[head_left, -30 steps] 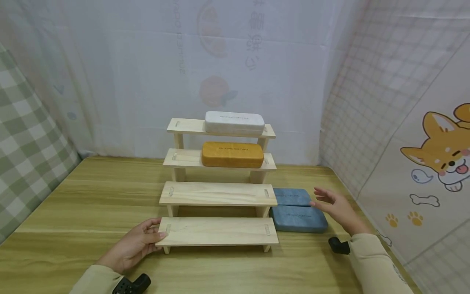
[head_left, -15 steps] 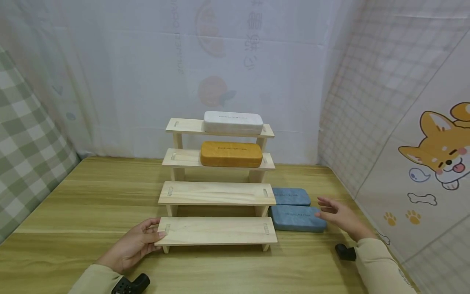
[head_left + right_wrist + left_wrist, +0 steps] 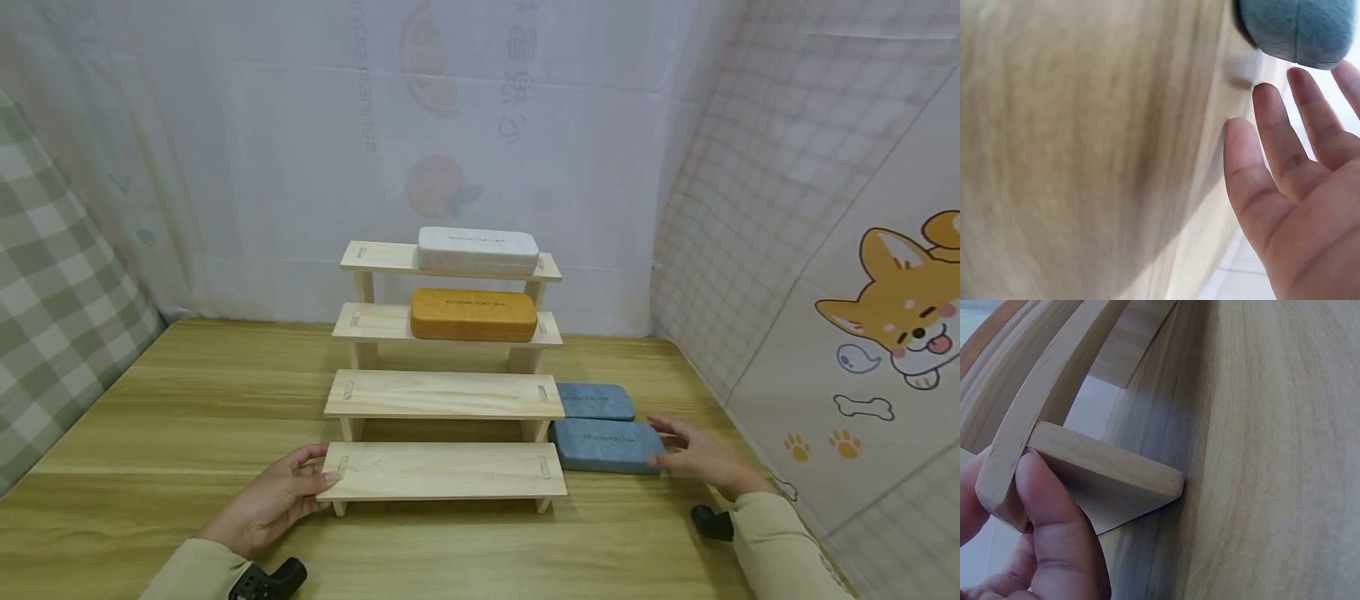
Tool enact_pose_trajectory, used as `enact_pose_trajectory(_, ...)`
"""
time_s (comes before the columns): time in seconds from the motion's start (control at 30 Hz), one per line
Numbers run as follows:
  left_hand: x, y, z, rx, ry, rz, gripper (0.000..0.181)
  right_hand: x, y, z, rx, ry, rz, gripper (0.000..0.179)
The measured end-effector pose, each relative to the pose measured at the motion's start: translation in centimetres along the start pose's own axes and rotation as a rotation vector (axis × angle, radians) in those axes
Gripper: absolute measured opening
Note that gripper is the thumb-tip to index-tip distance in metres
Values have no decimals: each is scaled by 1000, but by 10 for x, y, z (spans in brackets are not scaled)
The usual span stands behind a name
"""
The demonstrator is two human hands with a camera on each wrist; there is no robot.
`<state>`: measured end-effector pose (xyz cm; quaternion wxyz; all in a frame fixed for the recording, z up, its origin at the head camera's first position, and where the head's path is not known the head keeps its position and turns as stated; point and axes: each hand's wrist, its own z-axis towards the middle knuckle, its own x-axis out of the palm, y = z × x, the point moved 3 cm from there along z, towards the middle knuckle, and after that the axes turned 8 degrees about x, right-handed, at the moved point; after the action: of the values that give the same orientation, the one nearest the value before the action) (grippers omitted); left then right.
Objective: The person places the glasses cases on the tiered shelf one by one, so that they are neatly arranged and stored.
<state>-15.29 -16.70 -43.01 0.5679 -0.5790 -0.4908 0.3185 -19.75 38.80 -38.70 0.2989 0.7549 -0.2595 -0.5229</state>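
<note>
A pale wooden stepped rack (image 3: 442,472) stands mid-table. My left hand (image 3: 268,502) pinches the left end of its lowest step; in the left wrist view the thumb and fingers (image 3: 1054,519) grip the board's corner beside a leg. Two blue glasses cases lie flat at the rack's right side, the nearer blue case (image 3: 609,446) in front of the farther blue case (image 3: 596,402). At the nearer case's right end is my right hand (image 3: 701,457), its fingers extended; in the right wrist view the fingertips (image 3: 1270,103) are close to the case end, and contact is hard to judge.
On the top step sits a white glasses case (image 3: 478,252), and a mustard case (image 3: 474,315) rests one step lower. Behind the wooden table (image 3: 225,400) hangs a white curtain (image 3: 285,167). A printed cloth (image 3: 885,467) borders the right, green checked fabric (image 3: 52,275) the left.
My right hand has shifted right and toward me, from above the blue cases down to the nearer one's right end. The left hand keeps its grip on the lowest step.
</note>
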Motion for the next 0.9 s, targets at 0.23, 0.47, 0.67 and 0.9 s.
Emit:
enact_pose_trajectory(0.23, 0, 0, 0, 13, 3, -10, 77, 2, -3, 1, 23, 4, -25, 85)
enact_pose_trajectory(0.47, 0, 1, 0, 17, 5, -12, 77, 4, -6, 4, 43, 10, -42, 90)
enact_pose_trajectory(0.67, 1, 1, 0, 14, 6, -7, 78, 5, -8, 7, 41, -3, -58, 91)
enact_pose_trajectory(0.9, 0, 1, 0, 12, -4, 0, 77, 5, -9, 8, 50, -44, -75, 88)
